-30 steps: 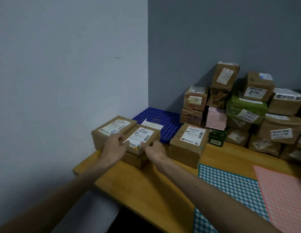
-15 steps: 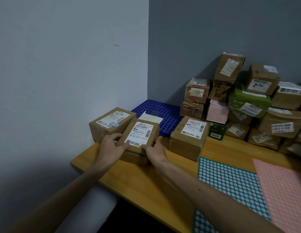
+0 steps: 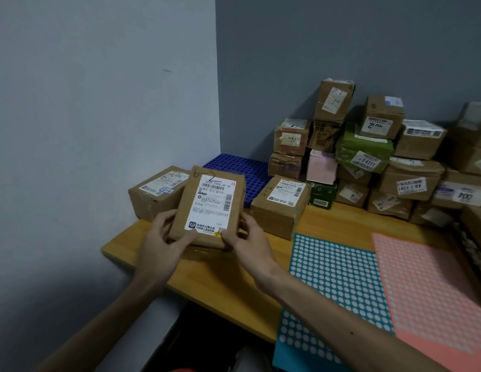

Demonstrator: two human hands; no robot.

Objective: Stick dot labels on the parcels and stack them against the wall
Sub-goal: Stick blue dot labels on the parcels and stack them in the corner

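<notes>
1. Flat brown cardboard parcel (image 3: pixel 209 208): rectangular, one white printed shipping label on its top face, black marker scrawl at the far edge. Held tilted over the near-left end of the orange wooden tabletop (image 3: pixel 234 288).
2. Left hand (image 3: pixel 164 237): grips the parcel's 7 o'clock corner, thumb on the top face, fingers curled round the side.
3. Right hand (image 3: pixel 247 240): grips the 5 o'clock corner, thumb on the label edge, fingers wrapped underneath.
4. Two loose brown cardboard boxes, one white label each: left box (image 3: pixel 156 191) at 10 o'clock against the pale wall, right box (image 3: pixel 282 208) at 3 o'clock.
5. One blue perforated plastic pallet (image 3: pixel 239 167) at 12 o'clock, in the corner.
6. Pile of taped parcels (image 3: pixel 411 181) at 2 o'clock against the grey wall: mostly brown, one green, one pink. Total unclear, since it runs out of frame.
7. Two flat dot label sheets at 4 o'clock: teal sheet (image 3: pixel 336 277), coral-pink sheet (image 3: pixel 432 291) beside it, edges meeting.
</notes>
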